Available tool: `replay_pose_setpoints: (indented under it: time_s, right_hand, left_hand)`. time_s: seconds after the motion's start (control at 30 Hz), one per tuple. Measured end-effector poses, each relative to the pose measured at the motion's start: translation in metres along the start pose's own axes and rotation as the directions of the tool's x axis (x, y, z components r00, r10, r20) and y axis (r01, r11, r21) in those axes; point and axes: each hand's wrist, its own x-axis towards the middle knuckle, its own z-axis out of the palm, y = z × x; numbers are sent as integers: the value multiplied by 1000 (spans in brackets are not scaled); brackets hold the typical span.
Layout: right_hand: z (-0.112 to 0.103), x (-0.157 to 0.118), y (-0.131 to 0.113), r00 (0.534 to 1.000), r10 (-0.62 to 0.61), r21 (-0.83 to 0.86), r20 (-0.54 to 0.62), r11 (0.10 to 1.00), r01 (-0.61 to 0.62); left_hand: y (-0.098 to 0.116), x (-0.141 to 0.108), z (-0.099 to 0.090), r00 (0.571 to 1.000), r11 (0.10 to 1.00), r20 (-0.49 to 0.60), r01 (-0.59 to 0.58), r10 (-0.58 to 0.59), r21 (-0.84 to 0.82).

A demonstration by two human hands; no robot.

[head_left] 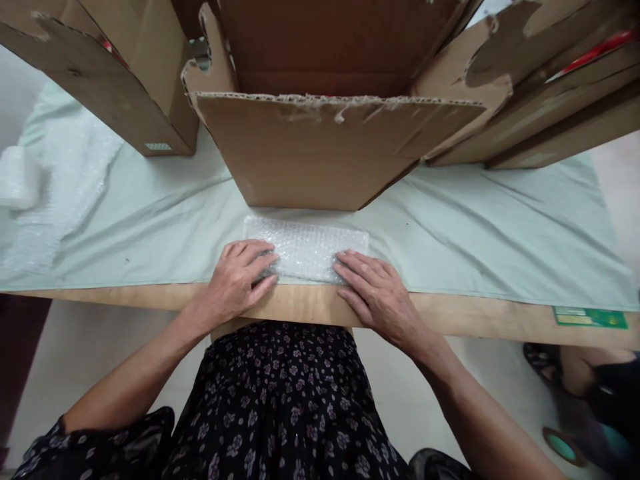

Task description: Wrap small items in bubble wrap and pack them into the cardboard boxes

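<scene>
A flat, oblong piece of bubble wrap [310, 250] lies on the pale green cloth by the table's front edge; whether anything is wrapped inside I cannot tell. On its left end rests my left hand [243, 275], fingers stretched out and thumb near the wooden edge. My right hand [373, 283] lies on the right end, its fingers extended over the wrap and its thumb apart on the bare wood. Both hands press from above rather than grip. Just behind the bubble wrap stands an open cardboard box [310, 153] with torn upper edges.
More cardboard boxes stand at the back left [145, 87] and back right [550, 127]. Loose bubble wrap [75, 180] and a white roll [19, 177] lie at the left. A green card [590, 317] sits on the table edge. Another person's leg [580, 373] shows at lower right.
</scene>
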Motion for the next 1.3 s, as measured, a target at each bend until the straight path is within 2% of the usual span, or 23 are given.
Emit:
replay_pose_setpoints:
  time_s: [0.17,0.23,0.33,0.53,0.73,0.87,1.0,1.17,1.3]
  right_hand:
    - [-1,6,2,988,-38,-29,-149,999,34]
    - [-3,9,-4,980,-29,-7,-198,1000,28]
    - [-6,9,-22,978,-13,59,-208,998,25]
    - [0,6,-56,995,-58,128,-81,990,68]
    - [4,14,-68,981,-91,211,-172,969,127]
    - [9,15,-83,981,-117,293,-152,943,158]
    - [13,13,-82,987,-70,314,-148,943,114]
    - [0,13,-68,980,26,369,-198,928,50]
    - [-3,16,-65,979,-21,399,-203,911,102]
  left_hand:
    - [0,6,-6,998,995,-11,-69,70,71]
    - [-2,7,-9,992,988,-12,-121,123,99]
    - [-9,7,-12,986,977,-40,-157,164,143]
    - [-27,1,-11,993,982,-118,11,12,191]
    - [-35,-3,-2,993,993,-107,61,-50,102]
    - [-34,-3,0,992,995,-110,67,-58,78]
    - [-33,-7,-2,992,994,-110,65,-55,92]
    - [-35,-13,-2,987,995,-146,74,-63,70]
    - [-34,-10,0,986,997,-158,65,-57,51]
